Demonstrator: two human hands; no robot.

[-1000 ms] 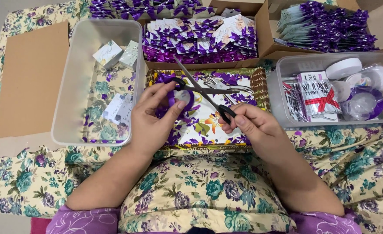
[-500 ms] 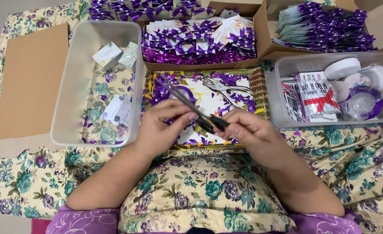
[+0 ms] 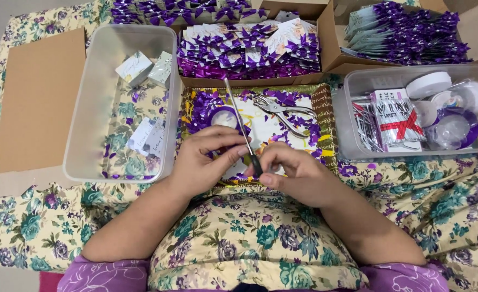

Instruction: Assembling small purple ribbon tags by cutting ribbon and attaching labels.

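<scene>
Both hands' grips (image 3: 203, 157) (image 3: 293, 173) pinch scissors (image 3: 241, 127) over tray (image 3: 328, 124).

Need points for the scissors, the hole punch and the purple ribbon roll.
scissors (image 3: 238, 116), head view, on the closed blades.
hole punch (image 3: 280, 107), head view, on the metal handles.
purple ribbon roll (image 3: 223, 117), head view, on its ring.

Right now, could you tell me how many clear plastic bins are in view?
2: the left bin beside the tray, holding small boxes; the right bin holding tape rolls. None seems hidden.

White-and-red packet (image 3: 398, 116) in right bin (image 3: 358, 148); 2 small boxes (image 3: 144, 67) left.
</scene>
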